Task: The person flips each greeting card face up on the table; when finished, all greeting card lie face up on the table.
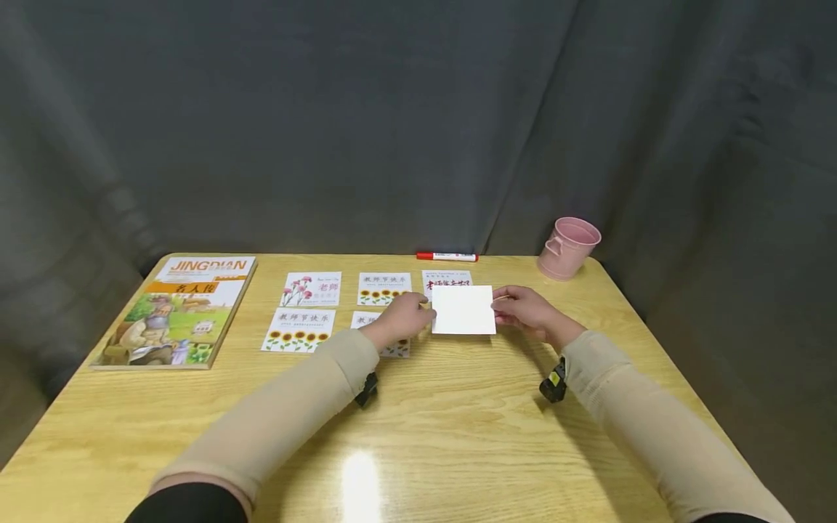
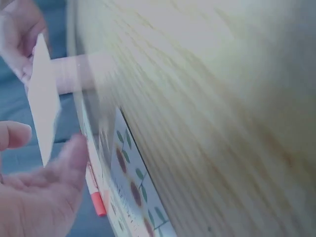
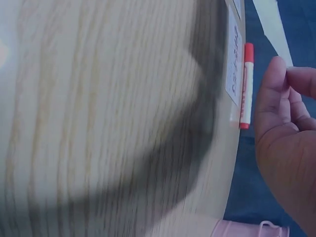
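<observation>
A blank white card (image 1: pixel 463 310) is held up above the table. My right hand (image 1: pixel 531 312) pinches its right edge between thumb and fingers; the right wrist view has this grip (image 3: pixel 286 123) at one corner of the card (image 3: pixel 271 22). Close to the left edge is my left hand (image 1: pixel 403 318). In the left wrist view, its thumb and fingers (image 2: pixel 74 155) are spread on either side of the card (image 2: pixel 44 106) with a gap. Behind the raised card, a card with red writing (image 1: pixel 447 277) is partly covered. My left hand partly hides a lower sunflower card (image 1: pixel 396 350).
More printed cards lie in rows: a pink-flower card (image 1: pixel 311 289), an upper sunflower card (image 1: pixel 383 285) and a lower-left sunflower card (image 1: pixel 298 330). A thick book (image 1: pixel 176 312) lies at left. Along the back edge are a red-and-white marker (image 1: pixel 447 256) and a pink bucket (image 1: pixel 567 254).
</observation>
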A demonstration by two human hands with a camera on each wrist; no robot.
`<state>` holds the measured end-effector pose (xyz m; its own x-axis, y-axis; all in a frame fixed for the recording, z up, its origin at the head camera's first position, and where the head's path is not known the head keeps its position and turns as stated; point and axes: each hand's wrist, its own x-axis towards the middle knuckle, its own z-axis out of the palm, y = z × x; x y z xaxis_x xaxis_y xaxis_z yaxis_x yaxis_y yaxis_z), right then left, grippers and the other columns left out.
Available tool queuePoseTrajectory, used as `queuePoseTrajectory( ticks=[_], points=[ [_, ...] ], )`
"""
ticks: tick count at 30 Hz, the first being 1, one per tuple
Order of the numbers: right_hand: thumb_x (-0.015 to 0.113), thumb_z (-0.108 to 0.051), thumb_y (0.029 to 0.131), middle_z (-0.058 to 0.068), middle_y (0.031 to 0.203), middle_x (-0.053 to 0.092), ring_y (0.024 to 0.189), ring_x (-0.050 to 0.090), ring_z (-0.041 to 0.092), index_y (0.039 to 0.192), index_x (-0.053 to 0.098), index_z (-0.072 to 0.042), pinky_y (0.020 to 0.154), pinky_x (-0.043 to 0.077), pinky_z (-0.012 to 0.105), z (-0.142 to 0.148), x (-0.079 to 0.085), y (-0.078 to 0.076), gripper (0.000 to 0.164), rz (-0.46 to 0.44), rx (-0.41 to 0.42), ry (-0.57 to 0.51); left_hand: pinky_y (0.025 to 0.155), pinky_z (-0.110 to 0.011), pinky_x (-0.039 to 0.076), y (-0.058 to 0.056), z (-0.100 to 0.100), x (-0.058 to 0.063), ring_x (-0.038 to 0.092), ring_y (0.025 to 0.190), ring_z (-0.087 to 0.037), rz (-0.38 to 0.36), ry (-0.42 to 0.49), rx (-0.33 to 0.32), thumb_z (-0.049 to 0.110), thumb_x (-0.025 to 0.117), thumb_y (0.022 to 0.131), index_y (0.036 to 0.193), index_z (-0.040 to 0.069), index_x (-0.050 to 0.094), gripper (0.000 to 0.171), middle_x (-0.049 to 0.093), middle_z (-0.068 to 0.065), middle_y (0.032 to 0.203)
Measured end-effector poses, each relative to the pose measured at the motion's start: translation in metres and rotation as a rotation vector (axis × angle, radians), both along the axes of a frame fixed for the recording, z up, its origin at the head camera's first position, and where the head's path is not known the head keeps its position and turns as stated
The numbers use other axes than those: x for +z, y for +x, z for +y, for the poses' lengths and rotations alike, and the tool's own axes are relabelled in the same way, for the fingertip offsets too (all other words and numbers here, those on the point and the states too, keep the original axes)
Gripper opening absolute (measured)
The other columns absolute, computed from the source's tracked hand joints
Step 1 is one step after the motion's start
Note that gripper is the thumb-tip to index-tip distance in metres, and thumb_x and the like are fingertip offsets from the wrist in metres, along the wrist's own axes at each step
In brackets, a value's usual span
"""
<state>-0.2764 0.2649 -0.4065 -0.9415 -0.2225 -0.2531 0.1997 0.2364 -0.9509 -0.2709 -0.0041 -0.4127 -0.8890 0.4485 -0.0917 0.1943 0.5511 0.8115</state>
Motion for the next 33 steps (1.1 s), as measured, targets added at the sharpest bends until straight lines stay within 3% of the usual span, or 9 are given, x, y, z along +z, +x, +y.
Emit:
queuePoseTrajectory(
  ticks=[2, 3, 4, 9, 14, 21, 26, 29, 33],
  points=[
    [0.048, 0.004, 0.104, 0.006, 0.094, 0.056, 0.078, 0.061, 0.007, 0.129, 0.042, 0.017, 0.075, 0.056, 0.021, 0.0, 0.0, 0.0, 0.029, 0.013, -0.006, -0.023, 0.075, -0.038, 0.055, 0.0, -0.001, 0.001, 0.059, 0.066, -0.021, -0.055, 0.08, 0.003, 0.012, 0.049, 0.105, 0.129, -0.01, 0.06, 0.034, 0.068, -0.017, 0.093],
    [0.048, 0.004, 0.105, 0.006, 0.094, 0.056, 0.078, 0.061, 0.007, 0.128, 0.043, 0.017, 0.076, 0.056, 0.021, -0.001, -0.001, 0.0, 0.027, 0.019, -0.012, -0.024, 0.082, -0.04, 0.056, 0.001, -0.001, 0.002, 0.063, 0.078, -0.023, -0.065, 0.103, 0.021, 0.012, 0.05, 0.105, 0.127, -0.009, 0.061, 0.032, 0.068, -0.019, 0.107],
    [0.048, 0.004, 0.105, 0.006, 0.095, 0.055, 0.079, 0.061, 0.007, 0.126, 0.044, 0.016, 0.077, 0.056, 0.021, -0.002, 0.0, 0.0, 0.025, 0.022, -0.015, -0.025, 0.084, -0.04, 0.056, 0.001, -0.001, 0.003, 0.065, 0.089, -0.025, -0.074, 0.124, 0.037, 0.011, 0.05, 0.105, 0.125, -0.008, 0.062, 0.03, 0.068, -0.019, 0.108],
    [0.049, -0.001, 0.106, 0.003, 0.089, 0.055, 0.075, 0.058, 0.006, 0.116, 0.051, 0.009, 0.073, 0.056, 0.019, -0.004, 0.006, 0.001, 0.014, 0.02, -0.061, 0.013, 0.104, -0.043, 0.049, 0.0, -0.002, 0.004, 0.061, 0.119, -0.028, -0.089, 0.154, 0.106, 0.016, 0.052, 0.106, 0.145, -0.001, 0.056, 0.043, 0.064, -0.017, 0.132],
    [0.046, -0.005, 0.108, -0.001, 0.085, 0.062, 0.073, 0.06, 0.005, 0.108, 0.051, 0.001, 0.067, 0.054, 0.018, -0.003, 0.009, 0.001, 0.008, -0.007, -0.058, -0.017, 0.101, -0.04, 0.052, -0.001, 0.001, 0.005, 0.067, 0.111, -0.03, -0.107, 0.229, 0.123, 0.012, 0.052, 0.106, 0.141, -0.006, 0.058, 0.04, 0.069, -0.018, 0.122],
    [0.043, -0.023, 0.104, -0.003, 0.082, 0.073, 0.073, 0.068, 0.006, 0.097, 0.058, -0.006, 0.071, 0.058, 0.021, -0.001, 0.002, -0.008, 0.023, -0.07, -0.124, -0.1, 0.101, -0.04, 0.053, -0.002, 0.003, 0.0, 0.067, 0.115, -0.033, -0.219, 0.446, 0.206, 0.008, 0.05, 0.109, 0.135, -0.013, 0.058, 0.035, 0.067, -0.025, 0.125],
    [0.047, -0.017, 0.107, 0.0, 0.088, 0.069, 0.075, 0.067, 0.006, 0.116, 0.056, 0.01, 0.07, 0.057, 0.019, -0.004, -0.001, -0.005, 0.03, -0.022, -0.097, -0.084, 0.101, -0.041, 0.053, -0.004, 0.003, -0.004, 0.067, 0.114, -0.034, -0.245, 0.51, 0.22, 0.007, 0.05, 0.108, 0.128, -0.014, 0.061, 0.031, 0.067, -0.027, 0.121],
    [0.052, -0.004, 0.105, 0.002, 0.09, 0.062, 0.071, 0.063, 0.005, 0.128, 0.047, 0.016, 0.069, 0.056, 0.019, -0.008, -0.002, -0.003, 0.031, 0.003, -0.097, -0.042, 0.099, -0.043, 0.054, -0.006, 0.004, -0.005, 0.07, 0.104, -0.033, -0.253, 0.541, 0.249, 0.006, 0.055, 0.106, 0.14, -0.011, 0.054, 0.038, 0.069, -0.024, 0.114],
    [0.054, 0.0, 0.103, 0.002, 0.089, 0.06, 0.068, 0.059, 0.005, 0.131, 0.046, 0.016, 0.068, 0.056, 0.02, -0.011, -0.005, -0.003, 0.034, 0.007, -0.095, -0.006, 0.095, -0.043, 0.056, -0.007, 0.004, -0.005, 0.068, 0.085, -0.026, -0.274, 0.575, 0.289, 0.004, 0.059, 0.101, 0.16, 0.0, 0.029, 0.066, 0.068, -0.016, 0.107]
  ],
)
